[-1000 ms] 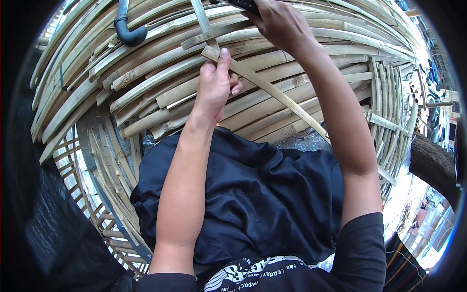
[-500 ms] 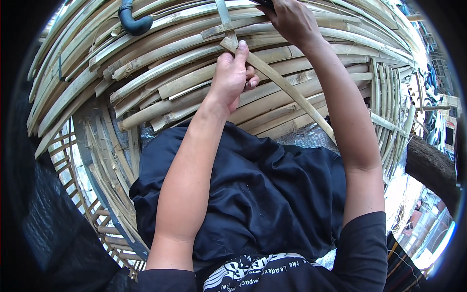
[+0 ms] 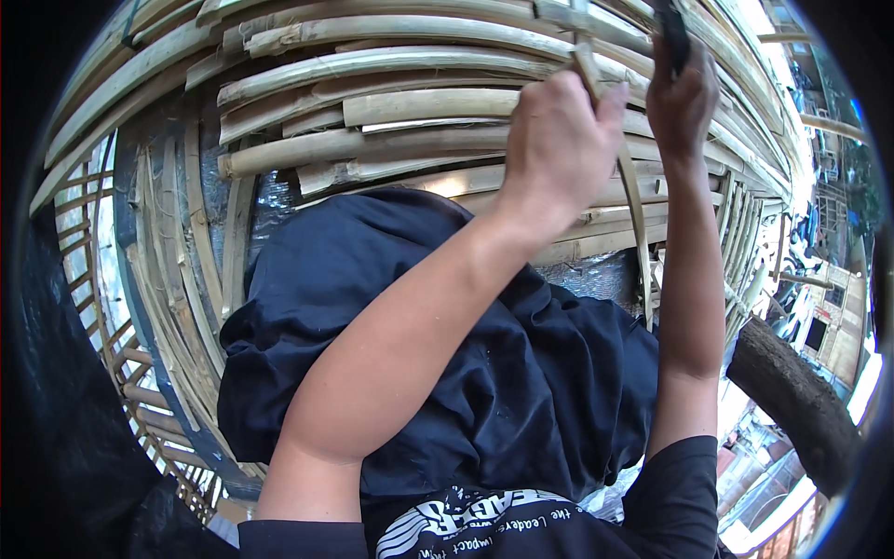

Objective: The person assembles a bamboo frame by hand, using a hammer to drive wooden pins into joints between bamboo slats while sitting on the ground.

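My left hand (image 3: 562, 149) is closed round a narrow split-bamboo strip (image 3: 636, 210). The strip's upper end shows above my thumb, and its lower part runs down to the dark cloth over my lap. To the right, my right hand (image 3: 684, 102) is raised and gripped round a dark-handled tool (image 3: 672, 35). Its working end is cut off by the upper edge, so I cannot tell its kind. Split bamboo slats (image 3: 428, 107) lie in stacked rows beneath and beyond both hands. Near the top, a short pale crosspiece (image 3: 559, 14) lies close to the strip's upper end.
Loose bamboo strips (image 3: 172, 252) lie in a bundle at the left, beside a ladder-like bamboo frame (image 3: 84, 224). A slatted bamboo panel (image 3: 736, 224) stands at the right. Beyond it a thick dark log (image 3: 792, 391) slants down. Silvery sheeting (image 3: 596, 278) shows under the slats.
The view has shifted. My left hand has moved right with the bamboo strip, which now stands more upright. My right hand has moved right and lower, bringing more of the dark tool into view.
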The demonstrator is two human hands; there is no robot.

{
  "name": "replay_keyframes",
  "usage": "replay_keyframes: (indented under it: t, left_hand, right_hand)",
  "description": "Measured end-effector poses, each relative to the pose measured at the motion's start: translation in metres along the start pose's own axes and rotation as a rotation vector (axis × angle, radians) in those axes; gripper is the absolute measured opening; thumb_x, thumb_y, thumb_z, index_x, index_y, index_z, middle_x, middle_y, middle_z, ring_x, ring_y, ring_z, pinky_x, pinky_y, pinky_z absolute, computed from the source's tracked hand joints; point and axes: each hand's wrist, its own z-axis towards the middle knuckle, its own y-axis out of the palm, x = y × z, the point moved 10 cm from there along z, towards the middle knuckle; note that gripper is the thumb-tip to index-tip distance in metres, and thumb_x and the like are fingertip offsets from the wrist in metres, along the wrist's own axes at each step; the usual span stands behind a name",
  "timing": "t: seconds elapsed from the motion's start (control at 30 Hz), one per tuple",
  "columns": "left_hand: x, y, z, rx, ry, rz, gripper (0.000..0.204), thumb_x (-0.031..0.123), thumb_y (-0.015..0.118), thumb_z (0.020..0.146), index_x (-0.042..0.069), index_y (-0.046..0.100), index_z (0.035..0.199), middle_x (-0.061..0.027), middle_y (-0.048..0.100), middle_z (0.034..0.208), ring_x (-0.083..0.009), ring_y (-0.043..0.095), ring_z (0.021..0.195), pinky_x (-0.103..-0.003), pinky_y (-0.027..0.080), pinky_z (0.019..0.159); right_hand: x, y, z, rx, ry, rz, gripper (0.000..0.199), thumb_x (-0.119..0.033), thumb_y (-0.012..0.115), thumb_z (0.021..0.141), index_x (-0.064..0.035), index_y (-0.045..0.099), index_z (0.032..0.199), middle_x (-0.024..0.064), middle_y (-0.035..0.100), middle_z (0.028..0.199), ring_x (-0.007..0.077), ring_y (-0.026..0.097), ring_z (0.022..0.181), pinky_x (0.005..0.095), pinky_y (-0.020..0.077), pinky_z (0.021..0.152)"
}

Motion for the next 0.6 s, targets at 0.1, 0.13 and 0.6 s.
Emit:
replay_keyframes:
  t: [0.1, 0.13, 0.6]
  left_hand:
    - [0.049, -0.003, -0.025, 0.082, 0.187, -0.008, 0.030, 0.021, 0.067, 0.092, -0.005, 0.059, 0.079, -0.0187, 0.065, 0.061, -0.0347, 0.068, 0.056, -0.040, 0.054, 0.050]
    - [0.063, -0.001, -0.035, 0.057, 0.190, -0.005, 0.027, 0.020, 0.068, 0.091, -0.005, 0.059, 0.084, -0.0189, 0.064, 0.060, -0.0357, 0.068, 0.057, -0.041, 0.054, 0.050]
    - [0.208, 0.028, -0.152, -0.168, 0.688, 0.172, 0.013, 0.014, 0.067, 0.089, 0.005, 0.059, 0.083, 0.0016, 0.052, 0.053, -0.0099, 0.059, 0.045, -0.025, 0.042, 0.038]
  right_hand:
    - [0.016, -0.048, -0.020, 0.123, 0.198, 0.186, 0.029, -0.029, 0.062, 0.097, -0.0003, 0.059, 0.096, 0.0151, 0.070, 0.093, 0.0298, 0.067, 0.080, 0.0389, 0.0516, 0.070]
    - [0.015, -0.064, -0.028, 0.179, 0.249, 0.278, 0.031, -0.030, 0.060, 0.099, 0.0002, 0.059, 0.097, 0.0142, 0.070, 0.097, 0.0268, 0.067, 0.081, 0.0361, 0.0522, 0.071]
    - [0.020, -0.272, -0.109, 0.150, 1.060, 0.368, 0.041, -0.022, 0.060, 0.095, 0.0023, 0.054, 0.128, 0.0130, 0.068, 0.109, 0.0176, 0.068, 0.090, 0.0306, 0.0560, 0.078]
